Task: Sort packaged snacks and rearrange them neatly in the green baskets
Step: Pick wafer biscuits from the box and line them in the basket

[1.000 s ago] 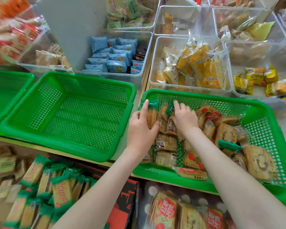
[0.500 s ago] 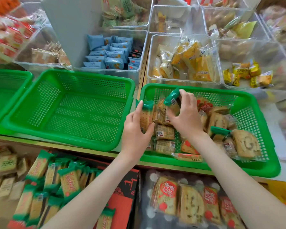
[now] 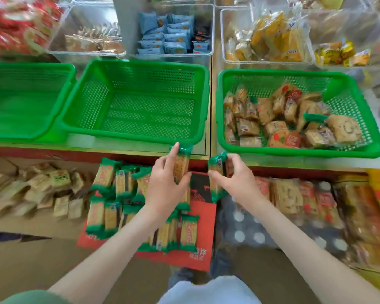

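My left grip [image 3: 162,185] is clamped on a green-ended cracker packet [image 3: 181,164] in clear wrap, long axis toward 12 o'clock; my right grip [image 3: 237,178] pinches a second such packet [image 3: 216,166]. The middle green perforated plastic basket [image 3: 119,136] lies at 12 o'clock, nearer my left grip.

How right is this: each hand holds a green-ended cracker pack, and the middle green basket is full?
Head view: the middle green basket is empty, not full. The left hand and right hand each hold a green-ended cracker pack.
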A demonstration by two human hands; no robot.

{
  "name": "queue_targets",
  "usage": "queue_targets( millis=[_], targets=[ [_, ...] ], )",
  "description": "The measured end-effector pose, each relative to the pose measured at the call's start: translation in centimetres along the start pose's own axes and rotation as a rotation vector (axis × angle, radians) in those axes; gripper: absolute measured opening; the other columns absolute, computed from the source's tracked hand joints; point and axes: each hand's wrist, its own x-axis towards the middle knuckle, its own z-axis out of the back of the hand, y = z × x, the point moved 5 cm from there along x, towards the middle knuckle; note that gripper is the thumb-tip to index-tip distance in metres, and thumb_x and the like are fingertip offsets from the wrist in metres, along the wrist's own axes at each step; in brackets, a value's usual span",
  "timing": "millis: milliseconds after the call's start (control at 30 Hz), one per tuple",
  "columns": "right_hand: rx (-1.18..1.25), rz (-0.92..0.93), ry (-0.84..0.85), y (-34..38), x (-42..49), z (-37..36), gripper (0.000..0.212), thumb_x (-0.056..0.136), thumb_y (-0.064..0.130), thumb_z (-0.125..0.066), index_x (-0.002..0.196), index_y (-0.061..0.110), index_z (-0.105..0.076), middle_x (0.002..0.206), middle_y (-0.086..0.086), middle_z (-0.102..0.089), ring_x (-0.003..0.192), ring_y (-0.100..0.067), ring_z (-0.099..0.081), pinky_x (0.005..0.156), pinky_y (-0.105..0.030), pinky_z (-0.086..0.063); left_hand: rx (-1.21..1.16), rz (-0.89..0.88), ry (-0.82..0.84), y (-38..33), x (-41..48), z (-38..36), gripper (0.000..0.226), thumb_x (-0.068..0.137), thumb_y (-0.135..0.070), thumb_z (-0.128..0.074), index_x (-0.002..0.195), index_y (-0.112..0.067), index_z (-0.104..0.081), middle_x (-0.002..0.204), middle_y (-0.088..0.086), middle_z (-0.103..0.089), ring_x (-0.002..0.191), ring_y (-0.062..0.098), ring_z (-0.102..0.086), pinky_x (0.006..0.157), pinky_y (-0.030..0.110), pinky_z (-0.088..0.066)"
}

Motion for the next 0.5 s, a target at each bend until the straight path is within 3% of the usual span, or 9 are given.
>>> queue_targets(
  millis=[100, 233, 367, 500],
  targets=[
    [-0.019, -0.244, 0.128, -3.6, -1.8, -5.9, 0.069, 0.086, 0.049, -0.066, 0.139, 0.016, -0.036, 0.140, -0.004, -0.046, 0.122, -0.020, -0.047, 0.085, -0.026, -0.036, 0.024, 0.079, 0.044, 4.0, -2.9, 2.2, 0.078, 0.091, -0.027, -0.065, 0.152, -0.036, -0.017, 0.118, 0.004, -0.046, 0.098, 0.017, -0.047, 0.081, 0.022, -0.035],
    [-0.011, -0.458, 0.203, -8.3, -4.6, -12.2, 0.076, 0.086, 0.045, -0.068, 0.142, 0.009, -0.031, 0.142, -0.009, -0.046, 0.124, -0.025, -0.048, 0.089, -0.030, -0.041, 0.038, 0.109, 0.073, 7.3, -5.9, 3.5, 0.077, 0.092, -0.027, -0.064, 0.152, -0.037, -0.016, 0.113, 0.001, -0.044, 0.084, 0.017, -0.044, 0.077, 0.025, -0.038],
    [-0.077, -0.477, 0.168, -10.9, -5.6, -15.6, 0.058, 0.088, 0.036, -0.068, 0.128, 0.004, -0.039, 0.129, -0.014, -0.054, 0.116, -0.030, -0.053, 0.080, -0.029, -0.040, 0.063, 0.120, 0.118, 9.1, -7.8, 3.5, 0.077, 0.092, -0.029, -0.063, 0.152, -0.039, -0.014, 0.117, 0.003, -0.046, 0.081, 0.021, -0.051, 0.076, 0.027, -0.044],
    [-0.051, -0.411, 0.176, -10.6, -5.1, -16.8, 0.051, 0.093, 0.031, -0.062, 0.131, 0.005, -0.041, 0.125, -0.012, -0.056, 0.111, -0.028, -0.055, 0.080, -0.031, -0.043, 0.102, 0.119, 0.147, 9.9, -8.9, 3.1, 0.078, 0.092, -0.030, -0.063, 0.153, -0.035, -0.015, 0.122, 0.008, -0.049, 0.099, 0.023, -0.051, 0.083, 0.030, -0.046]
  ],
)
